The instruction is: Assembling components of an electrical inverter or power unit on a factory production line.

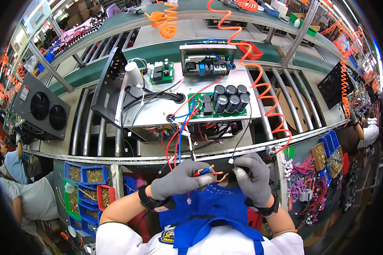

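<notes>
Left hand (178, 182) at six o'clock, pinched firmly on red and blue wires (205, 171) this side of the conveyor rail (93, 159), copper ends (219, 173) jutting into the gap; right hand (254, 176) at four, loosely curled, can't tell its hold, white plug (231, 161) at its ten

White panel (151, 117): six black capacitors (233, 102) counted at near right corner; two green circuit boards (238, 113) seen, one at that corner, one toward far edge; one white cylinder (133, 74) noted at far left corner. Left table (60, 187): one red bin (105, 197) and one green bin (71, 197) logged. Two grey gloves (174, 183) worn; red and blue wires (205, 171) held, exact number not discernible
</notes>
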`<state>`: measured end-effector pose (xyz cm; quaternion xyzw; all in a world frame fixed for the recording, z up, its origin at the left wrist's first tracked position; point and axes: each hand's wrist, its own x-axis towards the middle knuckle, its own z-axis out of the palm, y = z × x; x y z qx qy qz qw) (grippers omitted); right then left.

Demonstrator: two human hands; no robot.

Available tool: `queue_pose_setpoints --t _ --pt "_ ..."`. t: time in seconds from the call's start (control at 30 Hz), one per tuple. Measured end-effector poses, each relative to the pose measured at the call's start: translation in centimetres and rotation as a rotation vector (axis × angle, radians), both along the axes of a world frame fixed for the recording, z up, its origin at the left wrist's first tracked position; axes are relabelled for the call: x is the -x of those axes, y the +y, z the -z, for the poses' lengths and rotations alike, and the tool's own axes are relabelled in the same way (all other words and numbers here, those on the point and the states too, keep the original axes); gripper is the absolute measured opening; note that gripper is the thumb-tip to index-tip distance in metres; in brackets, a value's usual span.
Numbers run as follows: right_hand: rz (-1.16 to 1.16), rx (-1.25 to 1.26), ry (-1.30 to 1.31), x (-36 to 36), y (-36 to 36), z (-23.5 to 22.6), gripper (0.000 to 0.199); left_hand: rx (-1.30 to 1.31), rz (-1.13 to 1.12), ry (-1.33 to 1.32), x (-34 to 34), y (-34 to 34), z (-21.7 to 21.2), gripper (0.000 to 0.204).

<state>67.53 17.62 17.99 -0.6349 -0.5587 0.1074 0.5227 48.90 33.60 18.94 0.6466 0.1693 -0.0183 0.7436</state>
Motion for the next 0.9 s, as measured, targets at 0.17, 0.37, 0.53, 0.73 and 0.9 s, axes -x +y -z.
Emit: queue_pose_setpoints --t 0.17,0.37,0.53,0.73,0.9 --pt "-0.300 0.258 0.322 -0.7 0.1 -1.5 0.037 -0.032 0.001 0.050 -0.3 0.2 -0.1 0.024" --pt "-0.304 0.411 0.091 -1.0 0.3 -1.4 0.028 -0.043 -0.012 0.049 -0.5 0.4 -0.3 0.023" --pt "-0.233 0.242 -0.322 -1.1 0.7 -1.7 0.024 -0.029 0.038 0.043 -0.6 0.7 -0.2 0.023" --pt "-0.225 0.137 -0.438 -1.4 1.6 -2.8 0.021 -0.187 0.133 0.070 -0.7 0.9 0.0 0.025" --pt "-0.369 0.294 -0.048 -2.3 2.5 -2.7 0.015 -0.142 0.149 0.009 -0.4 1.0 0.2 0.022"
